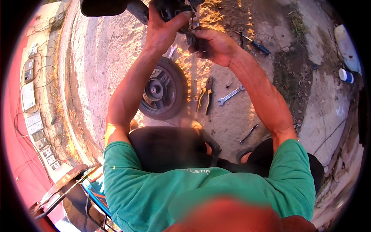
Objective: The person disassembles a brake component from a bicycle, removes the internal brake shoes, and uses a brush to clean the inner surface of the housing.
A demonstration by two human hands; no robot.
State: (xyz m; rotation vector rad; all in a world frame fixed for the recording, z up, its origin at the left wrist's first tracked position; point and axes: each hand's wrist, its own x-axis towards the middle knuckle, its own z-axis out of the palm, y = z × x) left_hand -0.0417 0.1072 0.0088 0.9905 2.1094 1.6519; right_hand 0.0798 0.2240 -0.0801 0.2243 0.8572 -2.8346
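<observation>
At the top of the head view, both of my arms reach up to a dark, greasy mechanical part (170, 11), which runs off the upper edge. My left hand (161, 33) grips it, thumb pressed along its side. Just to the right, my right hand (218, 45) has its fingers curled around a small dark piece (190, 38) below the larger part; its exact kind is unclear. A black muffler-like tube (102, 5) hangs to the left of my left hand. Beneath my forearms, a spoked wheel with a black tyre (176, 91) lies flat on the ground.
Pliers with yellow-black handles (204, 96), an open-ended wrench (230, 95), a screwdriver (260, 48) and a slim dark tool (248, 134) lie on the rough ground. A white-and-blue tub (346, 75) is at far right. Cables and flat boxes (29, 69) line the left.
</observation>
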